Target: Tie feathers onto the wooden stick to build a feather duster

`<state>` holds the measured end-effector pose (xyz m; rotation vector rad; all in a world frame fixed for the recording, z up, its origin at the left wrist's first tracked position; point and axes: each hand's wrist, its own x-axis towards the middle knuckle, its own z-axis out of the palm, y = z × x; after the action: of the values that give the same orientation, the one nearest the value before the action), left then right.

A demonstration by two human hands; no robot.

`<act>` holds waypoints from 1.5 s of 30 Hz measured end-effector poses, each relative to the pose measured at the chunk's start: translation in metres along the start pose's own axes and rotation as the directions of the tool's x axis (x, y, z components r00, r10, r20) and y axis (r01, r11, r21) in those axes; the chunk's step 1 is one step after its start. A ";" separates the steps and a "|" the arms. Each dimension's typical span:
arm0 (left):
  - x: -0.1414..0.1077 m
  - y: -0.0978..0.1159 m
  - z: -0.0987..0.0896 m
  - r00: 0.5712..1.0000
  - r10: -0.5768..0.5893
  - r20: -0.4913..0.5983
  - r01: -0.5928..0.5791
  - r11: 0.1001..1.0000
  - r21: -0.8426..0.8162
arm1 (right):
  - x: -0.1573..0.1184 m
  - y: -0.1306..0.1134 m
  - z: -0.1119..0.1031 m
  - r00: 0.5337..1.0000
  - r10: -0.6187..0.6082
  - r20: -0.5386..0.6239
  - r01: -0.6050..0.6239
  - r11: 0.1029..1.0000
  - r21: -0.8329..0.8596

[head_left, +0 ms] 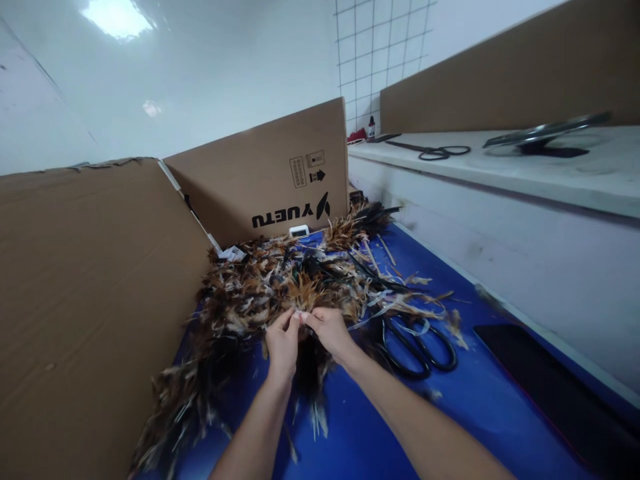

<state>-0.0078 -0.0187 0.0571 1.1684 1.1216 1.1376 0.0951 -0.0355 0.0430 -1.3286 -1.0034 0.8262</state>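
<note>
My left hand (283, 340) and my right hand (327, 328) meet at the middle of the view, thumbs and fingertips pinched together. Between them they grip the pale base of an orange-brown feather bunch (303, 293), which fans out above the fingertips. Behind and to the left spreads a thick pile of brown, black and cream feathers (250, 287). Large black-handled scissors (417, 347) lie right of my right hand, their blades hidden under feathers and pale strips.
Cardboard panels (65, 300) stand along the left and back of the blue table (350, 427). A dark flat object (545, 387) lies at right. Above, a white ledge (540, 173) holds another pair of scissors (440, 152) and a stand-like object (545, 133).
</note>
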 end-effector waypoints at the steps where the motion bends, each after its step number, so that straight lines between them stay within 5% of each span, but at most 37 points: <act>1: 0.001 0.000 0.001 1.000 -0.028 -0.001 0.028 0.998 -0.063 | 0.000 -0.001 0.000 1.000 -0.005 0.004 0.005 1.000 0.006; 5: 0.003 0.005 0.003 0.995 -0.094 0.025 0.097 0.982 -0.165 | 0.000 -0.004 -0.003 1.000 -0.027 0.005 0.027 1.000 0.016; 10: 0.005 0.012 0.002 0.964 -0.193 0.183 0.224 0.961 -0.164 | 0.001 0.001 -0.005 0.999 -0.042 -0.003 0.042 0.999 -0.005; 19: 0.003 0.023 0.001 0.922 -0.226 0.316 0.263 0.961 -0.082 | 0.000 -0.002 -0.010 0.999 -0.017 0.045 0.016 1.000 0.014; 25: 0.002 0.025 0.001 0.938 -0.165 0.304 0.142 0.985 0.094 | 0.003 0.000 -0.014 0.994 -0.019 0.106 0.024 0.999 -0.043; 32: 0.004 0.009 0.002 0.977 0.042 0.208 -0.107 0.943 0.315 | 0.006 0.006 -0.016 1.000 -0.007 0.011 0.008 0.991 -0.136; 40: -0.001 0.005 0.009 0.913 0.341 0.224 -0.388 0.555 0.736 | 0.003 0.007 -0.013 0.997 -0.036 -0.071 0.020 0.978 -0.206; 45: -0.009 0.004 0.020 0.900 0.373 0.226 -0.399 0.497 0.770 | 0.005 0.003 -0.015 0.997 -0.016 -0.079 0.008 0.995 -0.096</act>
<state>0.0109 -0.0293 0.0632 2.2542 1.4550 0.9126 0.1111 -0.0362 0.0406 -1.4245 -0.9973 0.7185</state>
